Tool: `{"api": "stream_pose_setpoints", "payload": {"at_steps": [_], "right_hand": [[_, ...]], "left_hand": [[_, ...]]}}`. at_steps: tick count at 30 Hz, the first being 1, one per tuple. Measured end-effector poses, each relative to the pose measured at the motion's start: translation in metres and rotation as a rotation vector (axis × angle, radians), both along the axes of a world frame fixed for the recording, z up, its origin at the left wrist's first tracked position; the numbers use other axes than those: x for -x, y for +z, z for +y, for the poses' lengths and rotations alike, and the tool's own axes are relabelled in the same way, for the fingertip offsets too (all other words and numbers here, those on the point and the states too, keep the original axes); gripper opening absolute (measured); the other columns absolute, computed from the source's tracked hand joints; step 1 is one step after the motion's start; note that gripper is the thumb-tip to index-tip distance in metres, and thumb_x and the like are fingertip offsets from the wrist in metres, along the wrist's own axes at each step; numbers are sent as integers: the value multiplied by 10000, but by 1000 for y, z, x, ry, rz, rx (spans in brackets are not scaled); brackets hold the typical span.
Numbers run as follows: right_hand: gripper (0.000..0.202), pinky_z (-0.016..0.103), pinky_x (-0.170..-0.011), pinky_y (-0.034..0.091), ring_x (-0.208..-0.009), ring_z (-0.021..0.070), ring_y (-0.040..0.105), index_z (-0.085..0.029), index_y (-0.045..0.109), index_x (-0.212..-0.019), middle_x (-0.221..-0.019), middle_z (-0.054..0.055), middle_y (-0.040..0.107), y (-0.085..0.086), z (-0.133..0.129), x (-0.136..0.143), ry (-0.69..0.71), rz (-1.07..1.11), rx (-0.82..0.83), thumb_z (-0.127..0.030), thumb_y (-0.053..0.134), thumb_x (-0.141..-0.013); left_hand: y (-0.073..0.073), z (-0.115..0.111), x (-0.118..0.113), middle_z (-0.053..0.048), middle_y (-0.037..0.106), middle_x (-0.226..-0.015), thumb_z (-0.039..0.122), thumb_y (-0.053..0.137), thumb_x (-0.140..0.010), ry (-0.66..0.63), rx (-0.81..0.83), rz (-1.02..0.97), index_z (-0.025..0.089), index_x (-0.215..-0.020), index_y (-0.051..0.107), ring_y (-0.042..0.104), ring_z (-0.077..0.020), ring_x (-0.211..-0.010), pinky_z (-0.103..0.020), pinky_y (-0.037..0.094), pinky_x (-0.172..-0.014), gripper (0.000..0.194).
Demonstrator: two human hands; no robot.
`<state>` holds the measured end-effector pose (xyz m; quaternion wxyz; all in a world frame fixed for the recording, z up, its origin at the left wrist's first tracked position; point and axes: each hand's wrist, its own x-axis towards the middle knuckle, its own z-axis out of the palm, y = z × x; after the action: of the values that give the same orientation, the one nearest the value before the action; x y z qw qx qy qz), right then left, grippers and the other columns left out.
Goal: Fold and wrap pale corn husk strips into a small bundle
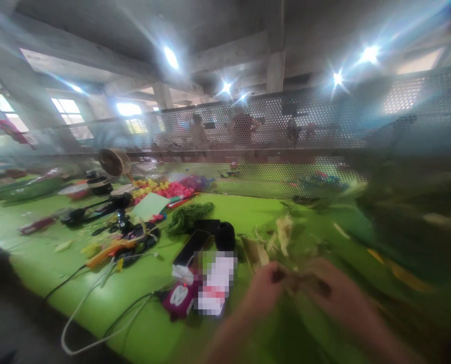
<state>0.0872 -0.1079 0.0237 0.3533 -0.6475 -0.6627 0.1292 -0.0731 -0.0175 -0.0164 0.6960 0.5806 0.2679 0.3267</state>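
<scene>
My left hand (265, 288) and my right hand (327, 285) meet low in the frame, right of the middle, over the green table (244, 205). Blur softens both. Their fingers are closed and pinch towards each other, and whatever lies between the fingertips is too smeared to name. Just beyond my left hand rest pale, dry, husk-like pieces, one upright and crumpled (284, 232), another flat and tan (256, 253). A lit phone (216, 285), its screen pixelated, lies left of that hand. Near it is a purple box with a white face-like print (179, 301).
Left of the phones lie an orange glue gun (111, 253) and a looping white cable (92, 290). Green stringy material (191, 216), a black phone (192, 246) and pink and yellow pieces (161, 189) sit further back. A perforated metal screen (256, 131) stands behind; a dark bulky bag-like shape (411, 212) fills the right.
</scene>
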Motion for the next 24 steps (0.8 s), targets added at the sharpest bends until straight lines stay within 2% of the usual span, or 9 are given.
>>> {"api": "stream_pose_setpoints", "payload": {"at_steps": [5,8,11,17,20,24], "right_hand": [[180,294,-693,476,-787,195,627,-225,684,-817,-881,41,658,-1,2,4,30,6,17,-282,520,-866],[153,273,-636,449,-711,171,601,-228,653,-792,-842,22,642,-2,2,5,31,11,3,-248,515,-856],[111,265,-645,436,-736,162,595,-228,616,-793,-856,13,622,-2,0,7,52,-20,28,-203,518,-839],[140,267,-646,438,-750,166,604,-226,622,-770,-851,15,639,1,-1,6,96,-10,69,-258,519,-858],[197,274,-612,447,-685,172,615,-228,650,-782,-788,19,677,1,1,4,36,57,98,-318,500,-872],[176,273,-629,476,-672,179,657,-243,691,-863,-814,16,742,1,3,7,-41,106,129,-287,527,-818]], "left_hand": [[3,-2,0,-20,639,-694,284,736,-720,6,39,-46,136,-773,598,576,-120,-643,-257,436,-652,209],[2,-2,-1,-16,642,-694,215,698,-728,17,47,-69,139,-776,595,583,-120,-638,-255,442,-646,137],[-2,-2,0,-19,658,-724,134,656,-733,49,-3,-21,138,-785,613,594,-117,-665,-244,441,-652,67],[-2,-2,1,-22,677,-722,90,690,-670,79,-64,24,135,-760,639,617,-129,-683,-244,454,-662,113],[1,-2,2,-28,687,-718,92,685,-663,93,-99,67,135,-765,649,620,-134,-658,-246,455,-639,116],[0,-2,1,-24,675,-707,91,681,-642,137,-176,119,141,-749,646,593,-130,-644,-240,444,-614,123]]}}
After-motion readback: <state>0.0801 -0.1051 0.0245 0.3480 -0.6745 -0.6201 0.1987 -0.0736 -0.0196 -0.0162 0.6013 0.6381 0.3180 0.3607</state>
